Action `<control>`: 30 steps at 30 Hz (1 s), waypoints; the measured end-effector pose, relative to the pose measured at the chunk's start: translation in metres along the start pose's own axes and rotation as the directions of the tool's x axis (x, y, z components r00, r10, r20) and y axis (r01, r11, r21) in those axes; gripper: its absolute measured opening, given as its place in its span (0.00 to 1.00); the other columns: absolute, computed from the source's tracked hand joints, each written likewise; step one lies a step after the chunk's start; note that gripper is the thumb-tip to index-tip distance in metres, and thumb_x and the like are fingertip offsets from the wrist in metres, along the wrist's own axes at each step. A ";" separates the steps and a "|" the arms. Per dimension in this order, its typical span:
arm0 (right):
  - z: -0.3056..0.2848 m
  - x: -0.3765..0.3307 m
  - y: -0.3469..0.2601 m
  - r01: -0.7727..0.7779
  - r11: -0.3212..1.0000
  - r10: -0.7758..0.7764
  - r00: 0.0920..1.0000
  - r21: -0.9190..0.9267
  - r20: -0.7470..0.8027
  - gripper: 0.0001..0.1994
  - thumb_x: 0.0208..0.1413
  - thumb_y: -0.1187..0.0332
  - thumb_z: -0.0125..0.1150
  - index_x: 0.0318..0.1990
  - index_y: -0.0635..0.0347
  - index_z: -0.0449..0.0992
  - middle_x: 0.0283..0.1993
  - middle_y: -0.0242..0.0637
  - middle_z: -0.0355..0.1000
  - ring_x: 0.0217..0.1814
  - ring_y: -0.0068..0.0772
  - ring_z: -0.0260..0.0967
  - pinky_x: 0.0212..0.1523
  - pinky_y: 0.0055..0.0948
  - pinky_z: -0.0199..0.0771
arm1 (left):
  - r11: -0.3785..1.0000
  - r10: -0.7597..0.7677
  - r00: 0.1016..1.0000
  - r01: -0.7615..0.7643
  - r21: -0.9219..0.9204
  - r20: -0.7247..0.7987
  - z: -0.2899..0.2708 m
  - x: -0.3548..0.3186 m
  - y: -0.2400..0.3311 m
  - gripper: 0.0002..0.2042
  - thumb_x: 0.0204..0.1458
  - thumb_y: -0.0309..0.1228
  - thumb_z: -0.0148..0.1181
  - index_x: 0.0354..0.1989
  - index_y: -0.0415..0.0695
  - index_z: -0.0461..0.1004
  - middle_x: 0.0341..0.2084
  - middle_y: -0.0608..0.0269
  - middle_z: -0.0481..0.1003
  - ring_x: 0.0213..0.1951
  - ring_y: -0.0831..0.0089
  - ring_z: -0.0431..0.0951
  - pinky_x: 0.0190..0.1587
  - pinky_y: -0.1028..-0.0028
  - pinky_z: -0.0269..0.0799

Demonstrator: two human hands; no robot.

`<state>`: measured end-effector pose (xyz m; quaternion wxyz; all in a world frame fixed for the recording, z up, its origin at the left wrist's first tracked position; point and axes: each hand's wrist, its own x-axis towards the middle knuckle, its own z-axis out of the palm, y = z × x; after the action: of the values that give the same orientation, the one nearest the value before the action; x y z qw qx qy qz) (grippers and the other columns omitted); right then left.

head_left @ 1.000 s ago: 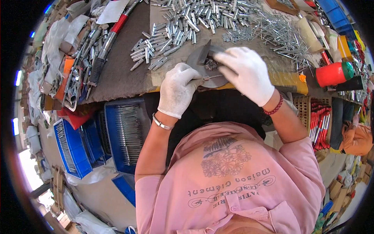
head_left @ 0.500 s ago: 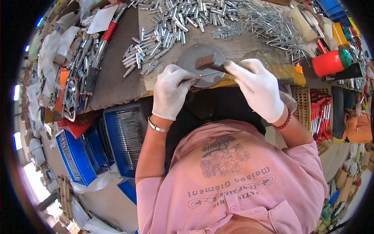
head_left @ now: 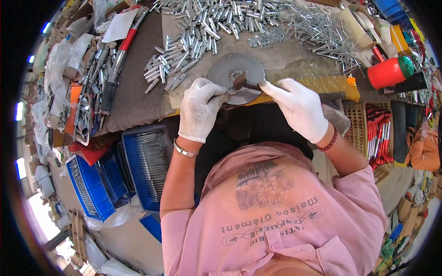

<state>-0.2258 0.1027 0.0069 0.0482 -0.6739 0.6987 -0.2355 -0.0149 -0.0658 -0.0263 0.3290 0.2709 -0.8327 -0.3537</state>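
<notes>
My left hand, in a white glove, pinches a small metal tube-like piece at the near edge of a round grey metal plate. My right hand, also gloved in white, is closed round the handle of a hammer. The dark hammer head is low over the plate, beside my left fingertips; whether it touches the piece I cannot tell. Beyond the plate lies a large pile of short metal tubes, with a heap of thin metal pins to its right.
Tools, including a red-and-black one, crowd the bench's left side. A red roll with a green end lies at right. Blue bins of thin rods stand below left; a basket and red-handled items are below right. Another person's orange sleeve shows far right.
The hammer has come down and toward me, its head now nearer my left fingertips. My right hand has lowered slightly with it. My left hand keeps its pinch almost in place.
</notes>
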 end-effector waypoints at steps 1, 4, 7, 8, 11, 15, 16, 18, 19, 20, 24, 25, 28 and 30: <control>-0.003 0.006 -0.001 0.027 0.997 -0.021 0.996 0.070 -0.087 0.21 0.58 0.78 0.64 0.60 0.53 0.80 0.40 0.45 0.73 0.40 0.49 0.76 0.42 0.37 0.76 | 1.000 0.008 1.000 -0.008 0.021 0.003 -0.001 0.001 0.001 0.07 0.44 0.23 0.74 0.32 0.43 0.83 0.31 0.57 0.78 0.37 0.56 0.81 0.40 0.64 0.75; 0.001 0.024 0.009 0.075 0.972 -0.029 0.979 0.222 -0.204 0.20 0.57 0.76 0.66 0.58 0.53 0.80 0.40 0.46 0.71 0.40 0.51 0.74 0.42 0.40 0.75 | 1.000 0.014 0.999 -0.014 0.025 0.029 -0.004 0.003 0.001 0.07 0.44 0.22 0.74 0.31 0.42 0.83 0.31 0.57 0.78 0.37 0.57 0.80 0.41 0.64 0.75; 0.001 0.034 0.011 0.080 0.995 -0.073 0.989 0.054 -0.127 0.18 0.56 0.76 0.67 0.55 0.55 0.81 0.43 0.45 0.72 0.45 0.50 0.75 0.45 0.40 0.76 | 1.000 0.016 0.999 -0.016 -0.005 0.052 -0.007 0.004 0.000 0.06 0.44 0.22 0.74 0.31 0.42 0.84 0.31 0.58 0.78 0.38 0.58 0.80 0.42 0.65 0.75; -0.002 0.034 0.007 0.089 0.996 -0.091 0.990 -0.019 -0.106 0.15 0.55 0.73 0.68 0.51 0.55 0.81 0.43 0.43 0.73 0.47 0.49 0.75 0.46 0.41 0.76 | 1.000 0.019 0.998 -0.018 -0.020 0.056 -0.007 0.003 0.000 0.06 0.43 0.22 0.74 0.31 0.42 0.85 0.31 0.58 0.78 0.38 0.59 0.80 0.43 0.65 0.75; -0.001 0.029 -0.010 0.093 0.982 -0.098 0.995 -0.167 -0.022 0.09 0.53 0.64 0.72 0.38 0.54 0.78 0.39 0.39 0.72 0.45 0.47 0.75 0.42 0.44 0.76 | 0.999 -0.006 0.999 0.009 -0.046 0.048 -0.006 0.001 0.000 0.07 0.43 0.22 0.75 0.32 0.42 0.85 0.32 0.58 0.79 0.39 0.60 0.80 0.44 0.66 0.75; 0.017 0.012 -0.021 -0.038 0.998 0.038 0.999 0.052 -0.009 0.06 0.57 0.67 0.68 0.37 0.58 0.78 0.28 0.42 0.72 0.29 0.44 0.76 0.34 0.41 0.77 | 0.999 -0.037 0.999 0.038 -0.016 0.022 -0.008 -0.007 0.004 0.09 0.43 0.22 0.75 0.35 0.42 0.86 0.34 0.57 0.79 0.40 0.60 0.80 0.45 0.66 0.75; 0.018 0.010 -0.021 -0.038 0.998 0.038 0.999 0.050 -0.008 0.06 0.57 0.67 0.68 0.37 0.58 0.78 0.28 0.42 0.72 0.29 0.44 0.76 0.34 0.41 0.77 | 0.999 0.011 0.999 -0.009 0.041 -0.036 -0.006 -0.010 0.005 0.11 0.45 0.21 0.74 0.39 0.42 0.86 0.35 0.57 0.79 0.39 0.61 0.81 0.44 0.67 0.75; 0.017 0.007 -0.024 -0.306 0.815 0.170 0.938 0.492 0.301 0.07 0.58 0.69 0.66 0.42 0.60 0.80 0.28 0.41 0.74 0.29 0.36 0.75 0.34 0.36 0.76 | 0.993 0.059 0.994 -0.050 0.103 -0.090 0.001 -0.019 0.011 0.13 0.46 0.20 0.73 0.43 0.42 0.85 0.36 0.56 0.79 0.39 0.62 0.81 0.43 0.68 0.76; 0.017 0.006 -0.026 -0.307 0.814 0.170 0.937 0.493 0.304 0.07 0.58 0.69 0.66 0.42 0.60 0.80 0.28 0.41 0.74 0.29 0.36 0.75 0.34 0.36 0.76 | 0.997 -0.051 0.982 0.060 0.043 -0.181 0.007 -0.028 0.018 0.15 0.49 0.19 0.72 0.47 0.42 0.84 0.35 0.57 0.79 0.38 0.65 0.81 0.42 0.70 0.76; 0.016 0.007 -0.028 -0.416 0.707 0.195 0.892 0.573 0.407 0.08 0.60 0.69 0.64 0.44 0.61 0.80 0.28 0.37 0.74 0.27 0.30 0.72 0.32 0.32 0.73 | 0.986 -0.164 0.951 0.163 -0.026 -0.263 0.012 -0.037 0.022 0.16 0.52 0.19 0.70 0.51 0.41 0.83 0.34 0.58 0.79 0.36 0.69 0.80 0.42 0.72 0.76; 0.019 0.001 -0.038 -0.651 0.394 0.193 0.749 0.649 0.634 0.10 0.63 0.70 0.60 0.48 0.63 0.78 0.29 0.27 0.73 0.25 0.12 0.63 0.26 0.19 0.63 | 0.736 -0.599 0.796 0.588 -0.336 0.079 0.021 -0.053 0.033 0.25 0.64 0.19 0.57 0.70 0.41 0.68 0.34 0.65 0.81 0.27 0.84 0.75 0.28 0.81 0.70; 0.021 0.000 -0.040 -0.654 0.376 0.199 0.749 0.656 0.632 0.10 0.63 0.70 0.60 0.48 0.64 0.78 0.28 0.27 0.73 0.25 0.14 0.64 0.26 0.21 0.64 | 0.734 -0.604 0.794 0.591 -0.334 0.076 0.021 -0.053 0.034 0.25 0.64 0.19 0.57 0.70 0.41 0.68 0.34 0.65 0.81 0.27 0.84 0.75 0.28 0.81 0.70; 0.029 -0.003 -0.047 -0.635 0.377 0.198 0.766 0.674 0.611 0.09 0.63 0.71 0.61 0.48 0.65 0.78 0.28 0.32 0.73 0.27 0.18 0.66 0.30 0.24 0.68 | 0.594 -0.657 0.740 0.624 -0.508 0.142 0.015 -0.050 0.039 0.30 0.64 0.21 0.59 0.75 0.40 0.61 0.34 0.63 0.82 0.26 0.84 0.73 0.26 0.82 0.68; 0.032 0.000 -0.058 -0.542 0.523 0.196 0.828 0.658 0.525 0.10 0.62 0.72 0.62 0.49 0.64 0.77 0.30 0.37 0.74 0.30 0.21 0.69 0.34 0.27 0.73 | 0.509 -0.672 0.725 0.599 -0.619 0.149 0.008 -0.052 0.046 0.34 0.62 0.23 0.62 0.77 0.39 0.55 0.34 0.62 0.82 0.26 0.85 0.72 0.25 0.83 0.66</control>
<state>-0.1604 0.0949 0.0011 0.5249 -0.4466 0.6275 -0.3624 0.0028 0.0008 -0.0142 0.2917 0.4497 -0.4864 -0.6900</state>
